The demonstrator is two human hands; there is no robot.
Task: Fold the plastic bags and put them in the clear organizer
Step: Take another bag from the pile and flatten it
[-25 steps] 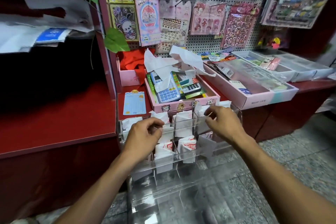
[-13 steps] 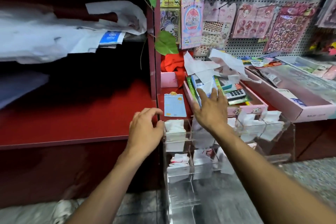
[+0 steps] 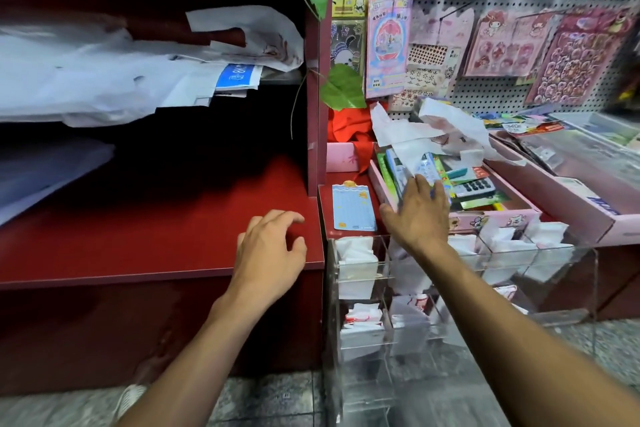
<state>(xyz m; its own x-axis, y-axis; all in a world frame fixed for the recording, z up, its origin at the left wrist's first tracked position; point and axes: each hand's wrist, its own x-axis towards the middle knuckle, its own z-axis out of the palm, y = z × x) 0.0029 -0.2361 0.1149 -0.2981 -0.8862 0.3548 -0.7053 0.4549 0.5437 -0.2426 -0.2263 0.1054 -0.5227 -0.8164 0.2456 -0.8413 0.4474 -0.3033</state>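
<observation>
A clear organizer (image 3: 585, 288) stands in front of the red counter, with several folded white plastic bags (image 3: 356, 260) in its compartments. Loose crumpled white plastic bags (image 3: 426, 132) lie on top of the pink box (image 3: 485, 218) of calculators. My right hand (image 3: 417, 215) reaches over the organizer into that box with fingers stretched out, just short of the loose bags. My left hand (image 3: 268, 250) hovers over the edge of the red shelf (image 3: 138, 236), fingers loosely curled, holding nothing. More white bags (image 3: 104, 76) are piled on the upper left shelf.
A pegboard (image 3: 502, 45) with sticker packs rises behind the counter. A blue card (image 3: 353, 208) lies on the counter by the box. A long pink tray (image 3: 588, 204) of goods sits to the right. Green leaves (image 3: 341, 87) hang by the red post.
Both hands left the organizer's compartments. My right hand moved forward into the pink box; my left hand moved left over the red shelf. The view swung left.
</observation>
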